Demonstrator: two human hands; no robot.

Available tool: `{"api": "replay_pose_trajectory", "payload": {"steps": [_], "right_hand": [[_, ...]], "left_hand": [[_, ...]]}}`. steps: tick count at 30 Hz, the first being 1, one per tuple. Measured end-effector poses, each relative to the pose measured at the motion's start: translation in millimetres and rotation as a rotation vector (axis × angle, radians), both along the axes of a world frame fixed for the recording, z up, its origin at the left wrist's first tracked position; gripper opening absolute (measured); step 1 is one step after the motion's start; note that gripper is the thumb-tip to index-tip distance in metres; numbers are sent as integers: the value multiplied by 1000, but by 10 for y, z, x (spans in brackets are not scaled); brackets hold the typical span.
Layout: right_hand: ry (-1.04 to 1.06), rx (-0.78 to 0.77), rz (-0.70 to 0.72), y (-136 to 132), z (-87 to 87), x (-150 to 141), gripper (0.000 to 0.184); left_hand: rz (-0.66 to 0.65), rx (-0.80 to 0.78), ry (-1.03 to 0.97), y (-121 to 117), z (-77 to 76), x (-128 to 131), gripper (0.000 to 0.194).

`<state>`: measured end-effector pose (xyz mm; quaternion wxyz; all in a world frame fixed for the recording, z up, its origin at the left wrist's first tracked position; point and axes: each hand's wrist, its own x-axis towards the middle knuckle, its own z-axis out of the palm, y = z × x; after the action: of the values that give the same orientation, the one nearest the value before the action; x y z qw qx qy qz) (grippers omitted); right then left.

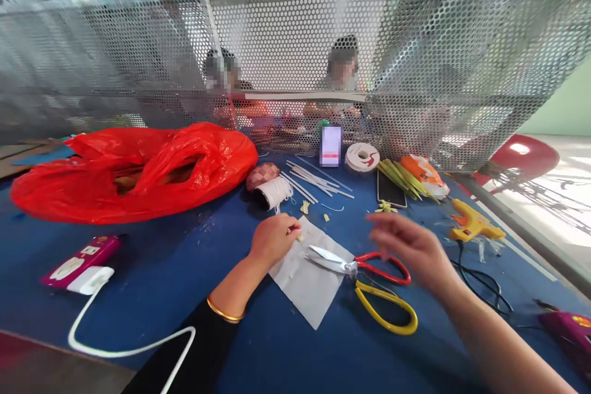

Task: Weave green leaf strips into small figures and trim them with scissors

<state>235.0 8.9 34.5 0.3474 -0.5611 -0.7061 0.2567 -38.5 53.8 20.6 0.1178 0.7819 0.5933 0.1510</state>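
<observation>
Scissors with one red and one yellow handle lie toward the near edge of a blue counter, their blades over a sheet of white paper. A worker's left hand, a gold-coloured bangle at the wrist, is at the paper's left side, its fingers pinched narrow on a small pale-yellow piece, mostly hidden. The right hand, blurred, hovers just beside the red handle, its fingers loosely parted. Beyond the paper, yellow scraps, a spool of white thread and thin white sticks lie toward the counter's far edge, where a lit phone stands near a white reel. A red plastic bag sprawls toward the far left corner; a magenta device with a white plug sits near the left edge. Green strips lie partly over a dark flat object, while a yellow glue gun rests near the right edge. Two people show behind a perforated metal screen.
</observation>
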Motion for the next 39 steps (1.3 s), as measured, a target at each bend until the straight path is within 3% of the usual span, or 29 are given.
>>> {"api": "replay_pose_trajectory", "payload": {"steps": [2,3,5,6,7,10,15,21,24,28,34,39], "right_hand": [[48,113,-268,106,-5,-34,31],[-22,101,-267,170,-11,-85,29],[-223,-27,-55,323,-29,-257,23],[-358,-72,-28,412,-42,-368,21],[-503,-100,-62,506,-59,-484,20],[-602,-135,-118,774,-144,-779,19],[-671,-169,-112,939,-281,-903,11],[-657,-70,47,1053,-146,-973,16],[-660,-32,188,1235,-102,-1100,30],[-688,-34,247,1401,-182,-1189,22],[-602,5,146,1277,-222,-1056,4],[-454,12,137,886,-82,-995,13]], "left_hand": [[-9,-5,4,7,-47,-8,13],[-14,-6,6,18,-67,-13,13],[-24,-7,13,38,-96,-18,10],[-28,-6,15,42,-105,-18,9],[-32,-5,15,42,-110,-16,8],[-38,-4,15,24,-111,-5,10],[-51,-13,10,-9,-97,0,16],[-90,-51,-24,0,-8,-65,18],[-21,-53,-45,41,51,-121,21],[91,-41,-23,87,66,-184,21],[68,-134,27,97,10,-224,13],[66,-179,53,103,4,-239,17]]}}
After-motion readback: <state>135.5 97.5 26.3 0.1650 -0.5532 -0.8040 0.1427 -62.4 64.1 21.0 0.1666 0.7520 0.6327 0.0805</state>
